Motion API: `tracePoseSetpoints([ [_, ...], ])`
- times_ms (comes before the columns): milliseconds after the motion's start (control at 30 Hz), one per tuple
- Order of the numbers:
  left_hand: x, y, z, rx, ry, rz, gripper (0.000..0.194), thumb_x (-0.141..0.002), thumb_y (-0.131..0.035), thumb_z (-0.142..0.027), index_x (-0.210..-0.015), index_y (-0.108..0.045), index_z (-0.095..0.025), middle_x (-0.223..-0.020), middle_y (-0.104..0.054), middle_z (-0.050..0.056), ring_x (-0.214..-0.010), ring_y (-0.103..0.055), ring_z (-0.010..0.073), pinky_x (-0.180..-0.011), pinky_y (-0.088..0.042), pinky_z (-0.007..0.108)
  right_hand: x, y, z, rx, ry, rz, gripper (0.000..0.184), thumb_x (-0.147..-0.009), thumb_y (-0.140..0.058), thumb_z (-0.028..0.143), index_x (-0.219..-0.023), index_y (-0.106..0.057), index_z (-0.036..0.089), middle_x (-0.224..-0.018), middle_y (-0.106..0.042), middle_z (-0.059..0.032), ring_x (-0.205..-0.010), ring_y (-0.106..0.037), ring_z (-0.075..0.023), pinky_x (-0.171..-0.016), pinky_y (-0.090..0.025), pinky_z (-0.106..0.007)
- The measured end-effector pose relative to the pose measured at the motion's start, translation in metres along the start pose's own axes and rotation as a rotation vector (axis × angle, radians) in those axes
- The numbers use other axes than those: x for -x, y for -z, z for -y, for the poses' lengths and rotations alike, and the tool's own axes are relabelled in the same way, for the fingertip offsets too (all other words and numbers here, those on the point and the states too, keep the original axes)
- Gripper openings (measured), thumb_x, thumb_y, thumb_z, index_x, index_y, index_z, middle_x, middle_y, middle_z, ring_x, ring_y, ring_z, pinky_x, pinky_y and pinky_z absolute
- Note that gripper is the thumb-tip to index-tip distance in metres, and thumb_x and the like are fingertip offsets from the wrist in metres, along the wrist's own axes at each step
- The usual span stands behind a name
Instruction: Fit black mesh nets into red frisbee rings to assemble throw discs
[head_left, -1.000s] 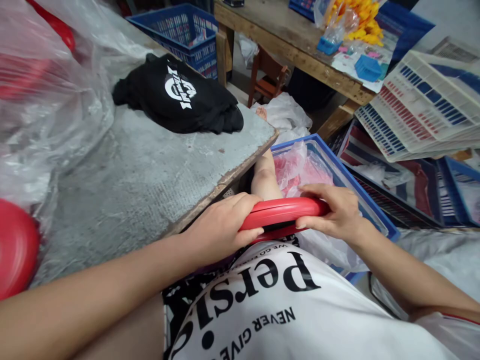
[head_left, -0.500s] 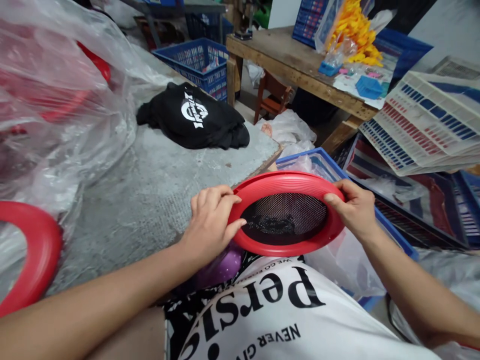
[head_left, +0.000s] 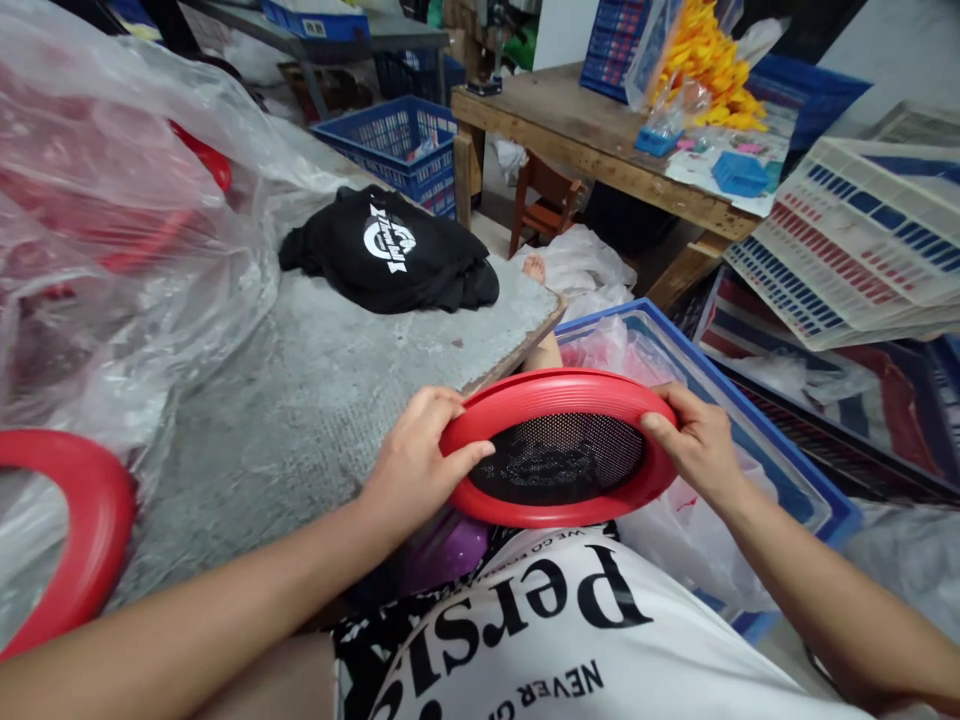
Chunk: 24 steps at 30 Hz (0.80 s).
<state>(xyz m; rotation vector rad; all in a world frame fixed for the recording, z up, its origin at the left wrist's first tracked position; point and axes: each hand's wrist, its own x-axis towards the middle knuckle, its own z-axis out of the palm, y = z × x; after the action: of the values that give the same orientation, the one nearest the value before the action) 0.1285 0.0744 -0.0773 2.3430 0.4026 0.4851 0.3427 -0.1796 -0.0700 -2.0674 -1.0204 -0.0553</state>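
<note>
In front of my lap I hold a red ring with a black mesh centre (head_left: 564,392), which looks like a flying disc. It is tilted, so its mesh shows as a flattened oval. My left hand (head_left: 420,455) grips the left side of the rim, thumb on the near face and fingers behind. On the opposite side, my right hand (head_left: 694,435) pinches the rim the same way. A plain red ring (head_left: 97,520) lies at the left edge of the table, partly out of view. Farther back rests a pile of black cloth (head_left: 322,235) with a white print.
Clear plastic sheeting (head_left: 240,240) covers red pieces on the grey table (head_left: 247,400). Below my right hand is a blue crate (head_left: 814,480) with plastic bags. White crates (head_left: 862,240) lean at the right. A wooden bench (head_left: 540,110) with yellow pieces stands behind.
Both hands have moved slightly down and left in view with the red ring. My grip on both sides of the rim stays. The view has shifted a little.
</note>
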Motion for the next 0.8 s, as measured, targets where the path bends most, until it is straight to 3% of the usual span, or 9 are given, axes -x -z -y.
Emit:
tracePoseSetpoints([
  [200,0.004,0.009,0.004,-0.107,-0.128,0.021,0.028,-0.089,-0.07,-0.044,-0.089,-0.057,-0.02,-0.104,-0.066,0.006,-0.094,-0.066,0.0186,-0.081,-0.057,0.032,0.002,-0.001,-0.002,-0.025,0.024,0.036,0.052,-0.09,-0.055,0.069,-0.087,-0.07,0.018,-0.073,-0.068,-0.0027,-0.062,-0.061,-0.0182,-0.057,-0.048,-0.028],
  [467,0.005,0.014,0.003,-0.162,-0.145,0.015,0.031,-0.087,-0.07,-0.051,-0.088,-0.061,-0.021,-0.1,-0.069,0.004,-0.088,-0.069,0.0173,-0.08,-0.06,0.032,0.005,-0.003,-0.004,-0.006,0.004,0.044,0.054,-0.091,-0.052,0.07,-0.075,-0.061,0.019,-0.062,-0.057,0.0003,-0.056,-0.052,-0.0155,-0.053,-0.042,-0.027],
  [567,0.006,0.012,0.002,-0.154,-0.106,0.024,0.032,-0.085,-0.072,-0.051,-0.089,-0.06,-0.022,-0.101,-0.071,0.004,-0.091,-0.071,0.0192,-0.082,-0.062,0.034,0.007,-0.003,-0.006,-0.006,-0.005,0.033,0.052,-0.091,-0.052,0.069,-0.076,-0.061,0.019,-0.062,-0.057,0.0004,-0.056,-0.051,-0.0153,-0.054,-0.041,-0.027],
  [700,0.01,0.007,0.006,-0.083,0.071,0.009,0.04,-0.081,-0.075,-0.05,-0.101,-0.053,-0.023,-0.097,-0.073,0.003,-0.087,-0.074,0.0217,-0.077,-0.064,0.038,0.012,-0.009,-0.011,-0.008,-0.022,0.04,0.053,-0.09,-0.052,0.07,-0.075,-0.061,0.019,-0.061,-0.057,0.0011,-0.055,-0.052,-0.0148,-0.054,-0.04,-0.027],
  [800,0.013,0.005,0.006,-0.126,0.083,0.083,0.043,-0.083,-0.073,-0.047,-0.112,-0.051,-0.023,-0.095,-0.073,0.004,-0.087,-0.075,0.0233,-0.077,-0.063,0.039,0.017,-0.014,-0.017,0.012,-0.023,0.05,0.056,-0.09,-0.051,0.073,-0.074,-0.06,0.019,-0.059,-0.055,0.0016,-0.053,-0.052,-0.0147,-0.052,-0.04,-0.026],
])
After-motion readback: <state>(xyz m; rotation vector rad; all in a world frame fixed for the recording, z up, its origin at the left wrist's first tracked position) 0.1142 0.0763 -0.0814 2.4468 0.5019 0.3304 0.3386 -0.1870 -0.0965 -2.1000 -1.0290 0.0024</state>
